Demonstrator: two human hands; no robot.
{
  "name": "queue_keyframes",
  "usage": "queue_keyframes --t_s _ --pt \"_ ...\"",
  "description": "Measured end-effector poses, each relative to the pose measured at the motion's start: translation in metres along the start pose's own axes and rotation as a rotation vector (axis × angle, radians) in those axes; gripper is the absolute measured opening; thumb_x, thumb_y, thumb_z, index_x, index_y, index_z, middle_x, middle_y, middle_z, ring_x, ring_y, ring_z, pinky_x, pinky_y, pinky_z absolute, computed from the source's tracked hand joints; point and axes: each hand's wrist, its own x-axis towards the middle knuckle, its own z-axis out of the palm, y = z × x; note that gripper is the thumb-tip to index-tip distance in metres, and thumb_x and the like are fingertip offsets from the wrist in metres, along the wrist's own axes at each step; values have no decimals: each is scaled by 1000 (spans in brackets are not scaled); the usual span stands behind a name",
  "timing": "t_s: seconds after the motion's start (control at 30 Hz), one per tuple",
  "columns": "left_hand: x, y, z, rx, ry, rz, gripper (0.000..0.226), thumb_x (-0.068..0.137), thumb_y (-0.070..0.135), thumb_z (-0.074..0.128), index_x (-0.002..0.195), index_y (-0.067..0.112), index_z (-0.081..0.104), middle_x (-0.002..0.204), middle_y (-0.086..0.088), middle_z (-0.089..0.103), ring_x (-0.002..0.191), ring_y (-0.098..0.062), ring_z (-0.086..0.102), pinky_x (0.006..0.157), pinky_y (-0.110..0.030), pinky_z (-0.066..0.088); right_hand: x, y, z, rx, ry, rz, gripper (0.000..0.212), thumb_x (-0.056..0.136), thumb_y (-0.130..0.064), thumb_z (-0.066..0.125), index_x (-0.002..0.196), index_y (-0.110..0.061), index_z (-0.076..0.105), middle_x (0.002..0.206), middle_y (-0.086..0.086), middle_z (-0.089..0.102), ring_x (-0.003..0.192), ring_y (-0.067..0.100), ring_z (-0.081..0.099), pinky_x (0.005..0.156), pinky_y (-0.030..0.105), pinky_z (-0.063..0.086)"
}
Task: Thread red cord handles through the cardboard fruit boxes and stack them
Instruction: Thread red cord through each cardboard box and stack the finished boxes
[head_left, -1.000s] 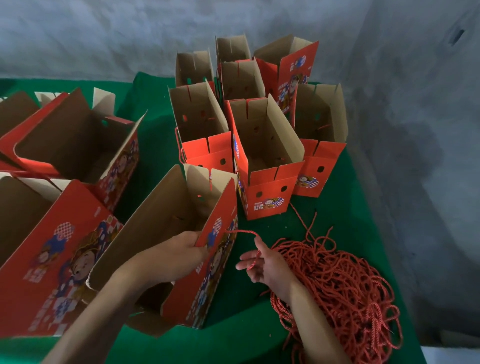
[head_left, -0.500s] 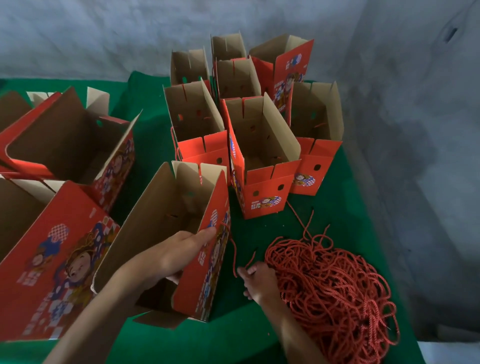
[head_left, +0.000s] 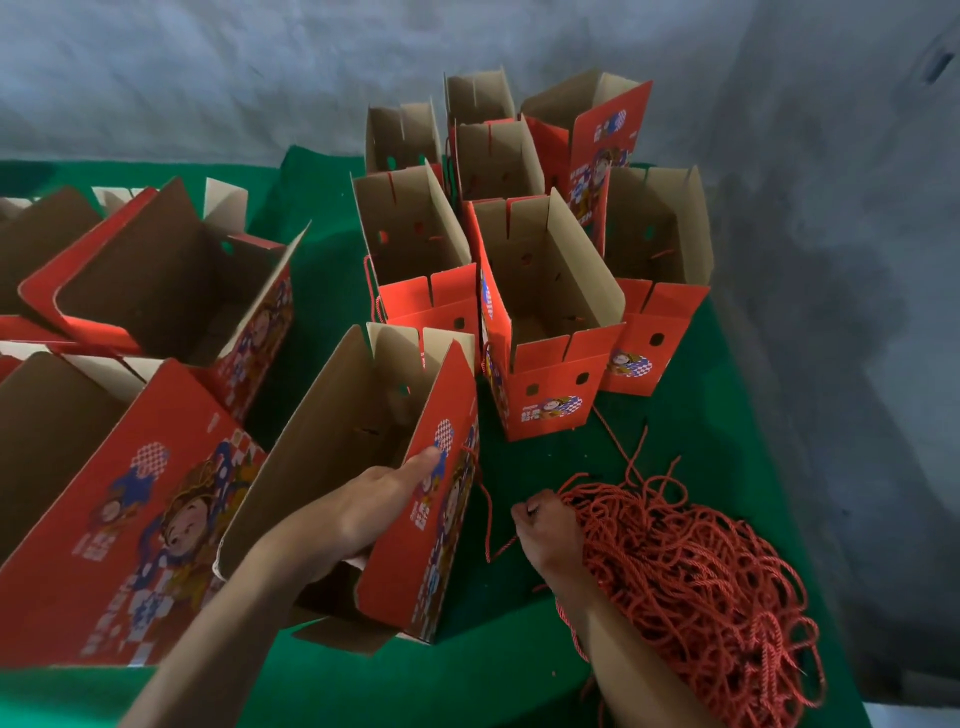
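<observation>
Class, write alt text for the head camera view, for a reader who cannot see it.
A person's left hand holds the wall of an open red box while the right hand grips cord at a tangled red cord pile. More open boxes stand behind on a green cloth.

Dim, soft light; wide-angle bending at edges.

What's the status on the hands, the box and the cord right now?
Left hand grips open box by its side panel. Right hand curled on cord at edge of red cord pile. Nothing blocking.
</observation>
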Motion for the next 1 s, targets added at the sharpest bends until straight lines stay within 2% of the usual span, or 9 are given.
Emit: queue_keyframes --t_s 0.1,0.2,0.27,0.4,0.5,0.6,0.77,0.93,1.0 --pt "4 -5 -2 -34 11 15 74 81 86 37 134 36 52 112 6 76 98 -16 75 75 -36 59 -18 -10 -15 147 -36 -130 16 101 -31 63 98 -16 65 95 0 68 88 14 67 75 31 52" --pt "9 -7 -2 -68 45 30 76 78 90 36 133 40 51 114 6 75 101 -18 74 79 -39 58 -45 -29 -30 458 -220 -253 17 102 -37 65 102 -20 66 94 -3 74 90 8 72 82 19 54" --pt "10 -5 -2 -85 61 35 75 76 92 35 130 42 51 115 5 74 102 -19 74 80 -41 58 -60 -40 -36 512 -297 -264 15 101 -38 66 104 -23 69 95 -4 75 91 6 72 86 16 54" --pt "11 -1 -1 -85 44 33 80 74 94 31 134 43 49 117 7 73 103 -17 73 74 -35 58 -77 -54 -35 465 -319 -287 8 102 -29 64 103 -31 72 101 -12 74 93 1 69 82 14 53" --pt "9 -1 0 -98 37 52 80 72 96 32 132 44 47 119 8 71 105 -16 71 78 -36 57 -85 -59 -31 471 -315 -309 13 103 -25 64 109 -24 76 106 -9 76 97 3 71 84 15 54" --pt "9 0 1 -102 46 66 82 74 95 31 135 42 48 120 7 71 107 -18 70 86 -40 56 -92 -63 -26 535 -296 -281 11 100 -24 68 106 -24 78 97 -7 78 91 6 73 82 16 55" --pt "6 4 7 -59 13 70 92 74 95 28 144 37 45 127 3 68 111 -21 69 91 -45 58 -94 -70 -26 547 -255 -267 4 98 -24 70 96 -27 67 86 -15 74 80 1 69 72 10 50" --pt "10 1 2 -136 -92 90 97 63 103 34 134 40 52 119 0 73 106 -22 73 77 -43 62 -94 -78 -31 595 -311 -210 10 99 -21 69 105 -20 61 85 0 74 79 8 71 75 25 58" --pt "12 -1 -1 -214 -157 76 85 74 96 35 126 34 58 112 -7 76 103 -27 74 74 -43 62 -94 -78 -31 686 -378 -174 14 102 -17 65 111 -11 56 81 2 72 71 8 69 67 24 56"
